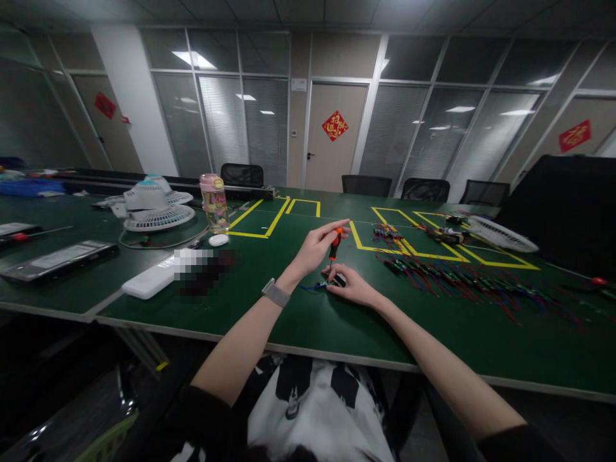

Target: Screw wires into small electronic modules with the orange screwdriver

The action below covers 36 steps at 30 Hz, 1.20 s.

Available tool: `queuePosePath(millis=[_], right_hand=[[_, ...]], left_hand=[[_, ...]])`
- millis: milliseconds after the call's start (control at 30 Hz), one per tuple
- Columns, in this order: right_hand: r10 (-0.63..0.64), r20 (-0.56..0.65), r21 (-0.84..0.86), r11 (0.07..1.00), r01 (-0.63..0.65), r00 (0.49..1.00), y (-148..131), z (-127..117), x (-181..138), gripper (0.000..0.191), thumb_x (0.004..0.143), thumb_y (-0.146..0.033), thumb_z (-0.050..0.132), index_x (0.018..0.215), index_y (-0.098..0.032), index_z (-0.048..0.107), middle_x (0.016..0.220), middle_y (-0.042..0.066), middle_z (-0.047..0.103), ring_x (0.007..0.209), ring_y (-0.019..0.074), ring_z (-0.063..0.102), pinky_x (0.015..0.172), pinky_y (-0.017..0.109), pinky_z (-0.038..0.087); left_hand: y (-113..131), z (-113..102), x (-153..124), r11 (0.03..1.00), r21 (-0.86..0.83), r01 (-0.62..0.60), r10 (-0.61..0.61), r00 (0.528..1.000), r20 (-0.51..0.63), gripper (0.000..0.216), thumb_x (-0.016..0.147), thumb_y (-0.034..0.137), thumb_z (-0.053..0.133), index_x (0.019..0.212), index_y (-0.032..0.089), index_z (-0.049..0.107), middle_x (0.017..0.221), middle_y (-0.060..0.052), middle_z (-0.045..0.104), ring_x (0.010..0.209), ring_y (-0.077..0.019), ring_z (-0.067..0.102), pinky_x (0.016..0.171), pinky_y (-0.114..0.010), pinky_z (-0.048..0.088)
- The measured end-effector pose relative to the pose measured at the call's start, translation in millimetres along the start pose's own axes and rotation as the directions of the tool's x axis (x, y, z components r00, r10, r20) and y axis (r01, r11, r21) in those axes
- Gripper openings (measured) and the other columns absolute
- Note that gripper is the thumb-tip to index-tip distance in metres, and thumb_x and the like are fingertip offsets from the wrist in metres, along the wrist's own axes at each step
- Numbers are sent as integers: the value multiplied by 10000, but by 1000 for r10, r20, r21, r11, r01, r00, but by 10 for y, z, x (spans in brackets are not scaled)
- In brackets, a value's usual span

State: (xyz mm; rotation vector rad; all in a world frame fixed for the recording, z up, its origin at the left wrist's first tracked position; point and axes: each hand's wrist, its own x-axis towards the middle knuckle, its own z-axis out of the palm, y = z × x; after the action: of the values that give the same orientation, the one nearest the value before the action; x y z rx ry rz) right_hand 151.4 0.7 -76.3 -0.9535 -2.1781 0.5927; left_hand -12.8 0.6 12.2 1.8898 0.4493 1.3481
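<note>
The green worktop (269, 321) carries everything, its middle stretch by the near edge left to the two hands, probably to give them elbow room. A loose row of wired circuit boards (450, 276) runs toward the right edge, perhaps grouped there to stay within reach. Toward the far left sits a white fan (158, 218), out of the arms' way. Just inside the middle of the near edge, the left hand (315, 249) has its fingers closed about the handle of a screwdriver (335, 246), some stretched out near its top; the tool stands nearly upright, presumably so pressure goes straight down. Beneath its tip lies a small circuit board (323, 284), pinched between the right hand's (353, 285) thumb and fingers, likely to stop it sliding. Whether the tip touches the board is too small to tell.
</note>
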Motion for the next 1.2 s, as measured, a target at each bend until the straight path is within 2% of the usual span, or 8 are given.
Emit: queuePosePath(millis=[133,333,567,700,800,1000,1133,1200], right_hand=[[2,-8,-11,1000,-2,1000,-11,2,1,119,744,-259,642,784,-196,549,1070,80,635,1089,251,579,1006,525,355],[-9,-5,-32,999,9,1000,-16,2,0,104,749,-255,636,794,-193,564,1068,82,635,1083,252,577,1002,527,350],[1,-10,-10,1000,-1,1000,-5,7,1,123,741,-255,640,772,-192,539,1083,89,632,1095,249,575,1005,513,352],[1,-13,-5,1000,-1,1000,-14,4,-3,126,740,-261,643,766,-193,540,1079,86,635,1088,248,579,1003,511,353],[3,-19,-6,1000,-3,1000,-14,4,-5,124,740,-262,643,764,-191,545,1078,89,635,1093,246,576,1005,497,355],[9,-33,0,1000,-9,999,0,13,-3,144,732,-275,651,716,-192,534,1058,87,637,1063,239,589,981,464,388],[8,-38,-1,1000,-8,999,-3,12,-3,144,729,-273,652,714,-193,534,1050,87,636,1057,236,590,979,459,391],[10,-38,-7,1000,-10,999,-10,10,-4,143,728,-274,652,717,-191,536,1051,88,635,1057,237,588,981,462,388]], left_hand=[[-3,20,-14,999,42,14,-11,998,-61,321,843,251,572,1150,188,638,1010,-76,666,877,-146,609,814,-289,491],[8,5,0,993,114,-29,41,993,-108,302,890,228,485,1147,201,642,1177,-84,621,1067,-169,577,905,-295,464],[-21,2,-12,982,187,-25,59,982,-180,272,808,279,625,1059,197,686,1048,-76,642,925,-153,606,851,-282,480],[-4,-2,0,995,97,-5,18,992,-125,315,873,271,516,1156,206,640,1208,-88,595,1074,-173,573,904,-294,459],[14,3,4,999,9,36,-35,998,-60,359,904,216,420,1213,174,597,1128,-90,653,1036,-170,603,901,-313,468],[-49,1,-3,974,225,-21,65,979,-191,299,820,290,605,1096,195,671,1083,-84,613,968,-165,597,876,-292,475],[-35,-5,10,979,202,-9,39,989,-143,324,896,231,468,1180,212,623,1216,-80,575,1139,-163,530,976,-302,416],[-15,1,10,991,134,12,2,994,-107,349,908,200,428,1212,202,597,1163,-72,627,1095,-153,557,962,-307,427]])
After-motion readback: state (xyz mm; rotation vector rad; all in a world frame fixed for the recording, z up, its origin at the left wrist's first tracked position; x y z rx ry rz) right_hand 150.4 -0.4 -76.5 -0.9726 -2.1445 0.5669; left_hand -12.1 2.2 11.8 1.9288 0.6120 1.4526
